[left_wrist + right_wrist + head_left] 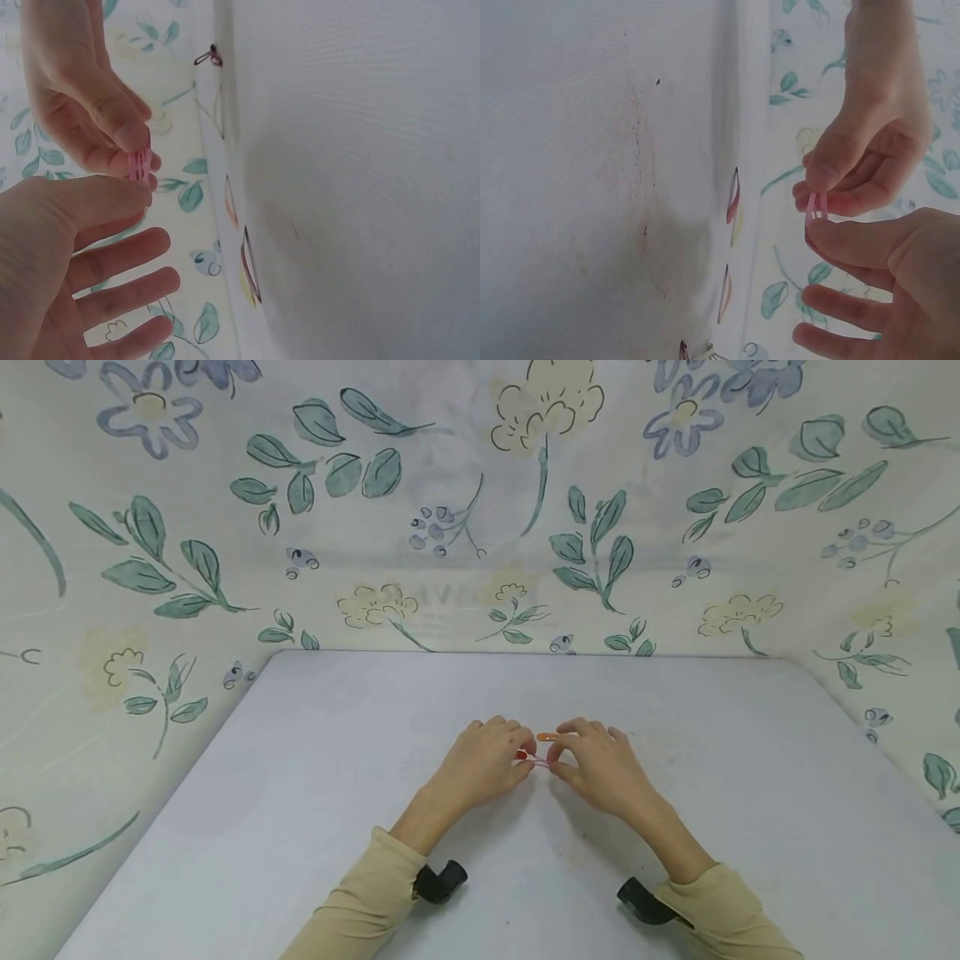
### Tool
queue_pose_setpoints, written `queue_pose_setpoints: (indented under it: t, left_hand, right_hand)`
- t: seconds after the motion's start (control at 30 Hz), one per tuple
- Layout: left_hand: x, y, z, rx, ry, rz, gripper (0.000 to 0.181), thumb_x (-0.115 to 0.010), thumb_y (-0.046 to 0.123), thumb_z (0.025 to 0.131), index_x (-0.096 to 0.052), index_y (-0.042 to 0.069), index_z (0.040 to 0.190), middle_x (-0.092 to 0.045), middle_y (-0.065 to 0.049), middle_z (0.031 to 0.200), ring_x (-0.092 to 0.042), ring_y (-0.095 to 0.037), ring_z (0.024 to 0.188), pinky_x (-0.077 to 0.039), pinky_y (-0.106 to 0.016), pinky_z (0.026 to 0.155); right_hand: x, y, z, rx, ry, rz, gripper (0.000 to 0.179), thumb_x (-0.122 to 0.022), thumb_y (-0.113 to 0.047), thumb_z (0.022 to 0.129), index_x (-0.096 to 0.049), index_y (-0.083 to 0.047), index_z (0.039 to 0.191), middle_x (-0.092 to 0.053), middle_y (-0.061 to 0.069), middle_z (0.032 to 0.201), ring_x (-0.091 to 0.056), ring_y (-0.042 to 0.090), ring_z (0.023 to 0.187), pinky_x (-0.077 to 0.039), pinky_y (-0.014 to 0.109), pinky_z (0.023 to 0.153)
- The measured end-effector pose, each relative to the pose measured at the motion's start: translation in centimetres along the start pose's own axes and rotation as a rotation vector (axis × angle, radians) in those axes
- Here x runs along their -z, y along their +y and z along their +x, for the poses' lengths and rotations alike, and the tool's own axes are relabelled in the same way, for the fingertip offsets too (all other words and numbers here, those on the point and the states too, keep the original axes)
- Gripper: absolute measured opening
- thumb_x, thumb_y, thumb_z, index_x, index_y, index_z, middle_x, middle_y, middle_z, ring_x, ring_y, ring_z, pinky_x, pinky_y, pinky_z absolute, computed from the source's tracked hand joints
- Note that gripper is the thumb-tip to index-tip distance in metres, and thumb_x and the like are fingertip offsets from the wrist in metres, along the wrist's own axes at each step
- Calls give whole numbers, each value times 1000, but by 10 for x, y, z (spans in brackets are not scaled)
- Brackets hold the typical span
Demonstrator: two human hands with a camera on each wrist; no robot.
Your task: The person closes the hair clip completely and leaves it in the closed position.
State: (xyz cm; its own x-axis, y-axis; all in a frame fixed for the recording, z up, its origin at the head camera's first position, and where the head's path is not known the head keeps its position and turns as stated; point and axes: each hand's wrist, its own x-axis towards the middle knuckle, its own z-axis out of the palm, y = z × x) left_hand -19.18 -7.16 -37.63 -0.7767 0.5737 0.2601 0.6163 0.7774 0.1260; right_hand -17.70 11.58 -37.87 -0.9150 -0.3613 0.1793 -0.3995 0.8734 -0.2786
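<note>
A slim pink hair clip [539,762] with slots in it stretches between the two hands, above the white table. One end is pinched between thumb and forefinger of the left hand [486,760]. The right hand [604,767] pinches the other end the same way. In the left wrist view the pink clip [139,166] shows between both thumbs, and the left hand's other fingers are spread. The right wrist view shows the clip [817,205] partly covered by the fingertips. Just beyond the hands lies an orange clip [547,737]; a red piece [521,754] shows beside the left fingers.
Several clips lie on the white table [337,710], among them a dark red one [733,199] and an orange one [231,202]. A small dark looped item [210,56] lies farther along. Flowered cloth [450,577] hangs behind and at both sides.
</note>
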Motion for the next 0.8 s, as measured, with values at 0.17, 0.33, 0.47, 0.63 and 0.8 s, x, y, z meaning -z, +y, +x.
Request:
queue_pose_setpoints:
  t: [0.17, 0.33, 0.47, 0.63, 0.8]
  left_hand:
    - [2, -1, -2, -11, 31, 3, 11, -73, 22, 88, -71, 16, 97, -71, 2, 95, -62, -17, 89, -49, -36, 76]
    - [5, 0, -3, -16, 36, 15, 12, -73, 23, 89, -73, 17, 98, -72, 3, 98, -62, -17, 92, -50, -36, 76]
    - [7, -1, -4, -13, 40, 10, 12, -73, 23, 89, -74, 17, 99, -72, 2, 100, -63, -18, 93, -50, -36, 77]
    - [10, -2, -4, -35, 84, -2, 6, -73, 20, 88, -73, 18, 93, -72, 2, 97, -62, -18, 92, -48, -35, 74]
    - [12, -2, -4, -71, 139, 4, 4, -75, 18, 87, -73, 19, 90, -71, 4, 96, -62, -16, 91, -47, -32, 71]
  right_hand:
    - [1, 1, 0, 21, 24, 3, 5, -74, -23, 90, -72, -18, 89, -63, 12, 128, -55, 36, 121, -37, 67, 101]
    - [2, 3, 1, 33, 40, 14, 3, -74, -21, 89, -72, -20, 90, -62, 12, 130, -55, 36, 123, -37, 67, 100]
    - [4, 2, 0, 40, 53, 30, 3, -74, -20, 89, -72, -21, 91, -62, 12, 131, -53, 36, 125, -35, 68, 101]
    - [7, 3, 0, 71, 90, 55, 5, -75, -19, 88, -72, -21, 90, -62, 11, 131, -53, 36, 125, -34, 68, 102]
    - [10, 5, 0, 109, 132, 95, 7, -77, -17, 86, -73, -21, 90, -62, 11, 130, -54, 36, 124, -37, 66, 100]
